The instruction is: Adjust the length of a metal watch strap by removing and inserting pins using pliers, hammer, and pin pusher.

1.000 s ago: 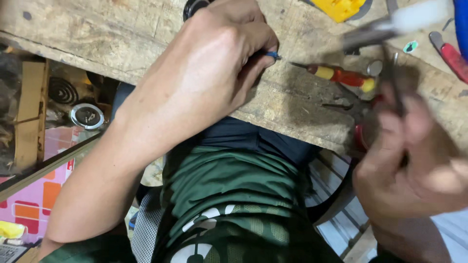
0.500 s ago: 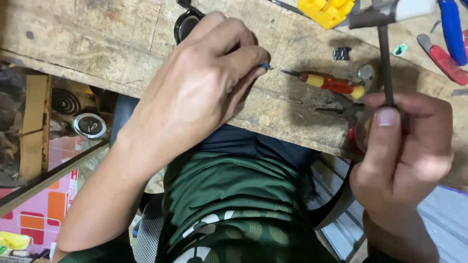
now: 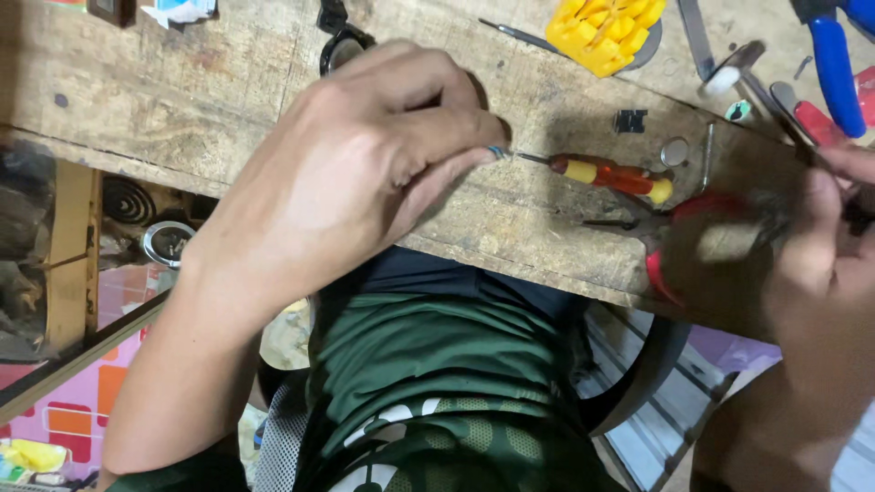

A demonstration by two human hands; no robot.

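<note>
Fingers of the left hand (image 3: 365, 173) pinched tight on a small bluish part (image 3: 496, 152), held just above the wooden bench (image 3: 137, 100). Right hand (image 3: 820, 264) at bench edge, blurred, closed round a thin dark tool shaft (image 3: 775, 105). Red-and-yellow screwdriver (image 3: 602, 173) lies just beside the part, tip toward it. Red-handled pliers (image 3: 674, 237) untouched. Part not yet set down; work looks mid-way.

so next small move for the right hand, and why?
Probably steady the right hand: it is blurred at the bench edge, gripping a dark tool. The left hand pinches a tiny blue-tipped part against the wooden bench, so any strike needs aim first.
</note>
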